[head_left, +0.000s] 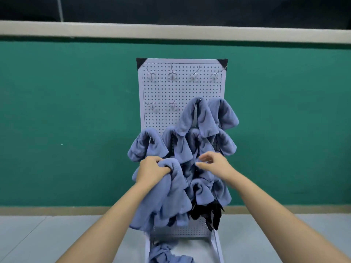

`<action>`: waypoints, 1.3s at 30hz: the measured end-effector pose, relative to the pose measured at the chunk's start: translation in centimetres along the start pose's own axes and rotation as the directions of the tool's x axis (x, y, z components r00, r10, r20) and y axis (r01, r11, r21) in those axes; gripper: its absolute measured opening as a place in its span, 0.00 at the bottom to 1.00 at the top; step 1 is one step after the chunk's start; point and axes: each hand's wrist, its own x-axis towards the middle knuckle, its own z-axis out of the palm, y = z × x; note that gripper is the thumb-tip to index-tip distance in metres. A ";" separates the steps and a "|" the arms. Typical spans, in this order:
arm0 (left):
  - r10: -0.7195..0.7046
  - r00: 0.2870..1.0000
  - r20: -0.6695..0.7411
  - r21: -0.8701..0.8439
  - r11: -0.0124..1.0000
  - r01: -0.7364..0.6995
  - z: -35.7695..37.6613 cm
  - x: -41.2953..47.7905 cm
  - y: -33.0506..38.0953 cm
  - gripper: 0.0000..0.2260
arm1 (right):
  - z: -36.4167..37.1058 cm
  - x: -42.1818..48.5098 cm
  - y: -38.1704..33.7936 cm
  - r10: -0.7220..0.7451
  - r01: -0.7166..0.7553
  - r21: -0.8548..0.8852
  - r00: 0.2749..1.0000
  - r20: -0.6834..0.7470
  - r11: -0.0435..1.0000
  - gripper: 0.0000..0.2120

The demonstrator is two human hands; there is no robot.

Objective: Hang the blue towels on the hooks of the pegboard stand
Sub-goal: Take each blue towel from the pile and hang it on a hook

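A towel (171,190) is being gripped by the left hand (152,170) before the pegboard (167,88); the right hand (215,164) is being held loose-fingered and empty there too.

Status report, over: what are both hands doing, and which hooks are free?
Left hand grips blue towel, not yet hung. Right hand open, before the hung towels. Top row of hooks bare on pegboard stand; nothing blocks them.
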 end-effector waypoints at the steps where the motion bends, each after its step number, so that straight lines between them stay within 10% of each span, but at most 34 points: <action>1: 0.007 1.000 0.001 0.005 1.000 -0.007 -0.2 0.3 0.2 0.09 | 0.8 -0.2 -0.5 -0.049 0.047 0.024 0.996 0.076 0.999 0.17; 11: 0.148 0.984 0.102 0.089 0.984 -0.157 -1.8 3.1 2.8 0.05 | 3.1 2.5 -2.7 -0.288 0.293 -0.059 0.954 0.081 0.954 0.31; 25: 0.362 0.871 0.331 0.401 0.782 -0.477 -3.3 9.8 5.0 0.11 | -2.8 8.7 -4.7 -0.376 0.386 -0.449 0.919 0.114 0.806 0.19; 29: 0.420 0.888 0.188 0.353 0.815 -0.460 -3.0 13.3 4.7 0.13 | -4.1 11.1 -5.6 -0.395 0.359 -0.509 0.918 0.039 0.783 0.03; 33: 0.469 0.869 0.159 0.081 0.871 -0.485 -3.5 16.6 5.6 0.11 | -5.2 14.2 -7.0 -0.453 0.385 -0.420 0.889 -0.071 0.822 0.03; 39: 0.544 0.823 -0.166 0.116 0.839 -0.532 -4.7 21.4 8.7 0.04 | -5.9 19.6 -10.8 -0.524 0.413 -0.378 0.809 -0.265 0.829 0.05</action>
